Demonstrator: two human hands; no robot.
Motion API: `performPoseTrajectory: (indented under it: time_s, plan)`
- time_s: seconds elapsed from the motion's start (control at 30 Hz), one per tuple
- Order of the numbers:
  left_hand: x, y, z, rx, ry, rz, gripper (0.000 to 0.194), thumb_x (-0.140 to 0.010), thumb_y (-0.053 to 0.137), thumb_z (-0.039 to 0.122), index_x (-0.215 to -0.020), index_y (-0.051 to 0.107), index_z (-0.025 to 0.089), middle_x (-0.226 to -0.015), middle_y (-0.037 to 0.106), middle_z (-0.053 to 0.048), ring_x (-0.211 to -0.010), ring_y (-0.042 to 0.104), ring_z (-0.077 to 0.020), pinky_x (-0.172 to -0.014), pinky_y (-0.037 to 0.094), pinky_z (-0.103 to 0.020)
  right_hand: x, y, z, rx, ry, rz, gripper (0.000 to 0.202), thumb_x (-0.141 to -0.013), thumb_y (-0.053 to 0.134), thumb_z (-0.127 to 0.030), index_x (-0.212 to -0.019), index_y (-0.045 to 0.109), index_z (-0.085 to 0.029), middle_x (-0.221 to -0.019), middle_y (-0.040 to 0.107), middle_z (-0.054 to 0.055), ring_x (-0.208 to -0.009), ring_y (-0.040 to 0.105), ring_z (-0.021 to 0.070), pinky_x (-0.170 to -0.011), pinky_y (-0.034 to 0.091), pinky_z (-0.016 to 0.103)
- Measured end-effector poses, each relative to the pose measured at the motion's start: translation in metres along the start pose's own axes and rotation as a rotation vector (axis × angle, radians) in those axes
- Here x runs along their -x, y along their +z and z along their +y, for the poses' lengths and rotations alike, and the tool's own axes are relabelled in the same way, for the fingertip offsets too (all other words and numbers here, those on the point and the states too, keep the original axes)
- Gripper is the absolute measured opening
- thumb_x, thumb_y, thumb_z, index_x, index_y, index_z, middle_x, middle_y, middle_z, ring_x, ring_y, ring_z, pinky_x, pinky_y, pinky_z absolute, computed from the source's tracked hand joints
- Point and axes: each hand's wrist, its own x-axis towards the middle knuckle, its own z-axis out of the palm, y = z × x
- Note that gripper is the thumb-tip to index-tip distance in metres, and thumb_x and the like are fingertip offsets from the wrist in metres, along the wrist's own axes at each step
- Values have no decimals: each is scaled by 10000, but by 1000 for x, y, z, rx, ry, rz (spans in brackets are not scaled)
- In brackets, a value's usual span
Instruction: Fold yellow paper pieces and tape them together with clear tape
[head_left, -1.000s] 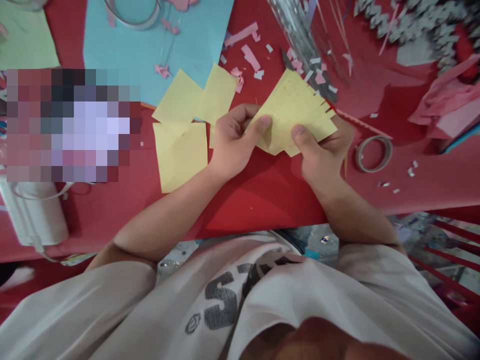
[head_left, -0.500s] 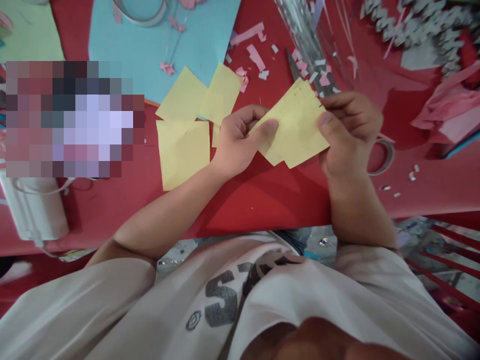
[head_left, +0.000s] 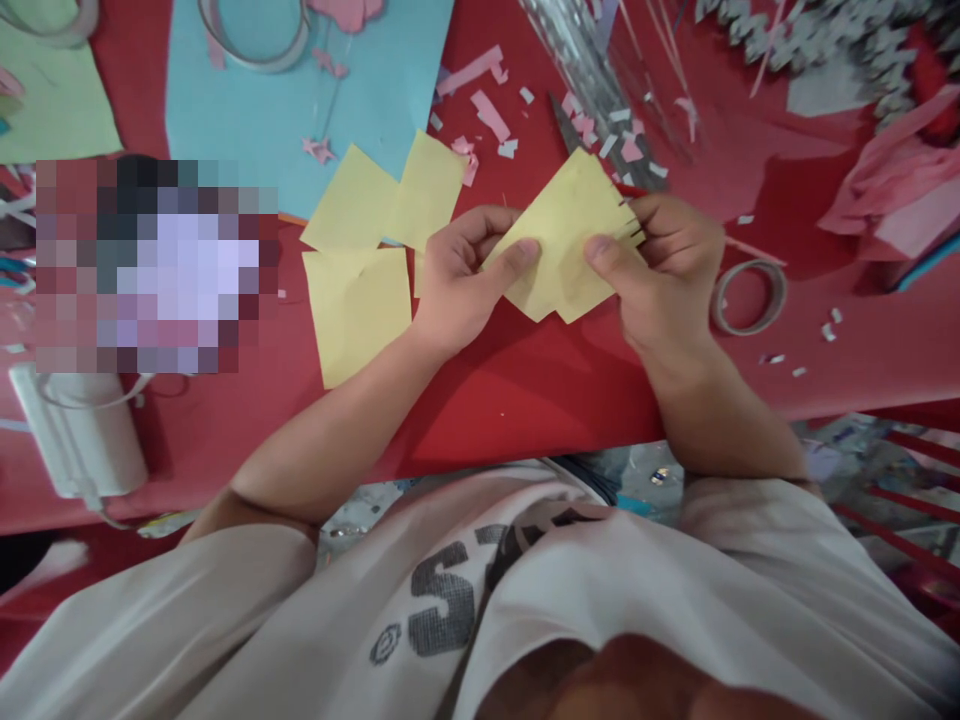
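Yellow paper pieces (head_left: 566, 235), overlapping and with small slits along their right edge, are held between both hands above the red table. My left hand (head_left: 469, 275) pinches their left side, thumb on top. My right hand (head_left: 660, 265) grips the right side, its thumb lying on the paper and its fingers behind the slit edge. Several more yellow squares (head_left: 358, 310) lie just left of my left hand, some partly over a light blue sheet (head_left: 240, 130).
Scissors (head_left: 564, 125), pink and white scraps (head_left: 491, 115) and clear plastic film (head_left: 592, 80) lie beyond my hands. A tape roll (head_left: 748, 298) sits to the right. A white power adapter (head_left: 90, 430) with a cable is at left, below a blurred-out area. Pink crepe paper (head_left: 892, 180) lies far right.
My right thumb has slid left over the yellow paper, and the right hand is closer to my left hand. More slits show at the paper's right edge. The view has shifted slightly.
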Motion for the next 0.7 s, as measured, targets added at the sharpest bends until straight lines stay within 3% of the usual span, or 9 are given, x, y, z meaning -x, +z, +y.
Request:
performPoseTrajectory:
  time_s: [0.1,0.33,0.47,0.6,0.7]
  plan:
    - [2,-1,4,-20,-2,-36,236,-920,775,467,-966,688,252,-794,701,8,-676,689,-195,-631,568,-366,2,0,1,-21,-4,1,370,-821,798,-684,-883,691,-335,-749,629,-6,-605,514,209,-593,476,412]
    - [1,-1,3,68,4,-107,357,-931,739,538,-1131,628,264,-846,736,4,-845,754,-247,-752,623,-402,0,-1,3,-5,-35,15,420,-807,809,-708,-868,699,-307,-695,589,-17,-537,458,162,-505,446,368]
    - [-1,0,1,58,64,-54,260,-958,730,445,-1122,642,262,-999,752,-21,-1019,750,-256,-847,625,-380,-1,-1,-1,26,-26,-2,413,-778,851,-679,-843,702,-300,-670,578,-26,-528,469,153,-485,465,352]
    - [-2,2,-4,-55,64,8,369,-929,710,584,-1085,637,258,-971,734,-32,-1112,731,-284,-877,631,-412,-2,-1,-4,12,40,-34,375,-797,814,-700,-834,702,-344,-706,595,-23,-574,512,188,-544,535,389]
    - [-3,1,-7,-151,16,47,446,-913,697,636,-1135,602,261,-868,726,-13,-1078,739,-280,-825,630,-396,-5,0,4,2,85,33,461,-842,681,-792,-769,663,-338,-718,581,-5,-639,570,225,-620,571,432]
